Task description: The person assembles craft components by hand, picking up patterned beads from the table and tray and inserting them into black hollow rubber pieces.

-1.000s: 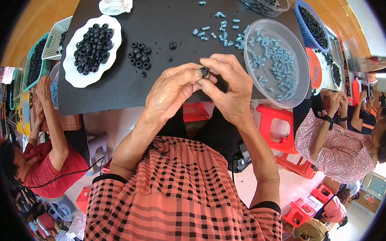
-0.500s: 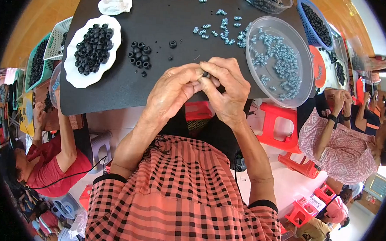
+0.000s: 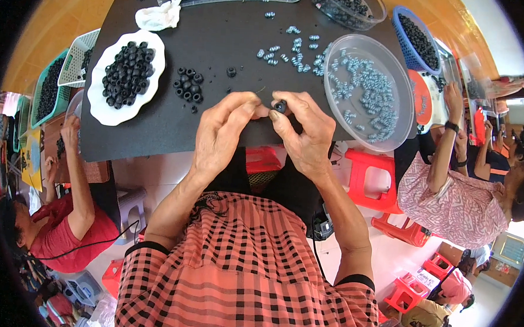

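Bead [image 3: 281, 106], black: clamped between right hand's [image 3: 308, 132] thumb and forefinger, above table [image 3: 140, 138] near its front edge; left hand [image 3: 219, 129]: fingertips together, contents unclear; advisable: steady pinch, bead's ends uncovered; tub [image 3: 389, 55]: close beside right hand; open room: leftward, short of loose beads [image 3: 187, 95].

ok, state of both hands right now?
Left hand: closed, fingertips pinched together; what they hold, if anything, can't be told.
Right hand: closed, holding a black bead between thumb and fingers.
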The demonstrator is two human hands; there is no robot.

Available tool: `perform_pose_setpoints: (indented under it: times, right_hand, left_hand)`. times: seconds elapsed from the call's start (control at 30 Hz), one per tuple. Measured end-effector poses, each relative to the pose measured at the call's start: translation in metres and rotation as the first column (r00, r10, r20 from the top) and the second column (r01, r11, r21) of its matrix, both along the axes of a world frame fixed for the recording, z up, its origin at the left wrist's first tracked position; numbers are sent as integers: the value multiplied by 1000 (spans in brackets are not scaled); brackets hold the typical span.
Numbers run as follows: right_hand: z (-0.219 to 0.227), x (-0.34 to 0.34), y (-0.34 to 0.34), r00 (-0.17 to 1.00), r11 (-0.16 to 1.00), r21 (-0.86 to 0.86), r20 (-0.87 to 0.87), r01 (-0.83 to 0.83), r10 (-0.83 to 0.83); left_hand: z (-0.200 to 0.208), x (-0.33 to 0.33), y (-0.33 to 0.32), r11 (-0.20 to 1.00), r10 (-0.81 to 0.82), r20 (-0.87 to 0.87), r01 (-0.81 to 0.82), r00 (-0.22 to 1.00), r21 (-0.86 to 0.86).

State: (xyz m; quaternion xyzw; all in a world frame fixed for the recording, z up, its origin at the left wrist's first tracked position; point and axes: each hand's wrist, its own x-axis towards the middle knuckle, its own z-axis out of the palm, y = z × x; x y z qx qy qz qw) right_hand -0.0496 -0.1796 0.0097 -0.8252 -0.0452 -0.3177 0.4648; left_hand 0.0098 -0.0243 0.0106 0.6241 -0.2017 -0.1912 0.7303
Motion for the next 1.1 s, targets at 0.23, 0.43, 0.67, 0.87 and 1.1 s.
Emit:
perform_pose_setpoints:
  times: [0.23, 0.43, 0.67, 0.87, 1.1]
  right_hand:
    - [37, 15, -15, 997, 990, -139, -74, 15, -25]
    - [59, 98, -120, 961, 931, -236, 42, 277, -275]
    - [59, 158, -198, 847, 746, -502, -50, 437, -530]
    - [50, 137, -60, 994, 971, -240, -107, 12, -39]
    - [33, 132, 26, 894, 821, -358, -232, -446, 384]
  left_hand:
    - [-4, -3, 12, 991, 35, 147, -53, 989, 125]
    - [-8, -5, 10, 991, -13, 257, -23, 966, 134]
    - [-10, 1, 2, 996, -30, 408, -6, 913, 88]
    - [-14, 0, 5, 999, -16, 386, 3, 922, 34]
    - [-9, -1, 11, 998, -18, 348, 39, 937, -53]
